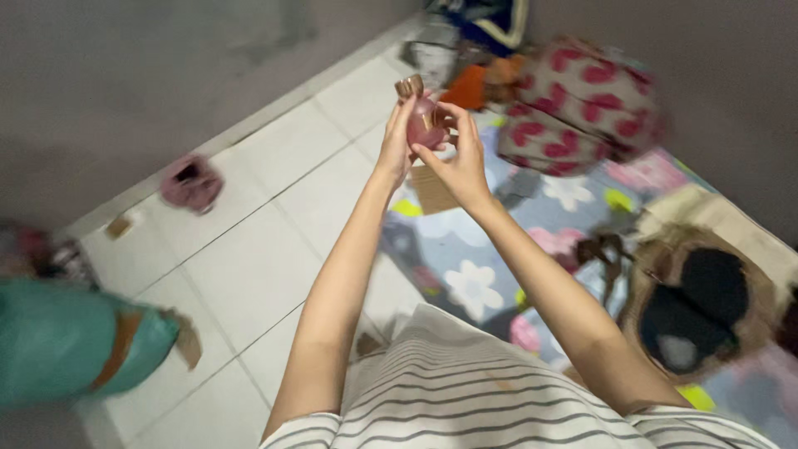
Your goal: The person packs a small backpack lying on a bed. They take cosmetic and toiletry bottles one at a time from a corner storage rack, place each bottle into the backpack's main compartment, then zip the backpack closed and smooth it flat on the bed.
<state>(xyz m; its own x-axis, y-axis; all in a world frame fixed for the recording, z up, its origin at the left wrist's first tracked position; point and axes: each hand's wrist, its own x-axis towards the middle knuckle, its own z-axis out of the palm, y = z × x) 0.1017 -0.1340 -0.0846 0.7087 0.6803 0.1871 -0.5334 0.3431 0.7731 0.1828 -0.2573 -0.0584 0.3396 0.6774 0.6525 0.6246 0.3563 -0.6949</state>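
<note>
Pink glass shows between the two raised hands: a small rounded perfume bottle (426, 125) with a gold-brown cap sits well above the white tiled floor (249, 249), held out at arm's length in front of the body. Both arms are stretched forward and nearly straight, converging so the wrists almost meet. The left hand (397, 143) wraps the bottle from its left side, fingers closed against the glass, with the cap poking up above the fingertips. The right hand (460, 162) closes on the bottle from the right, thumb and forefinger pinched at its lower body and the other fingers curled around the front.

Below the arms hangs a striped white-and-grey garment (465, 391). Under the right arm lies a grey mat printed with flowers (474, 283), and past the hands rests a cushion patterned with red hearts (582, 104). A round woven basket with a dark inside (694, 308) sits on the mat to the right. On the left, a teal bag (75, 341) and a small pink cloth (193, 183) lie on the tiles, both blurred.
</note>
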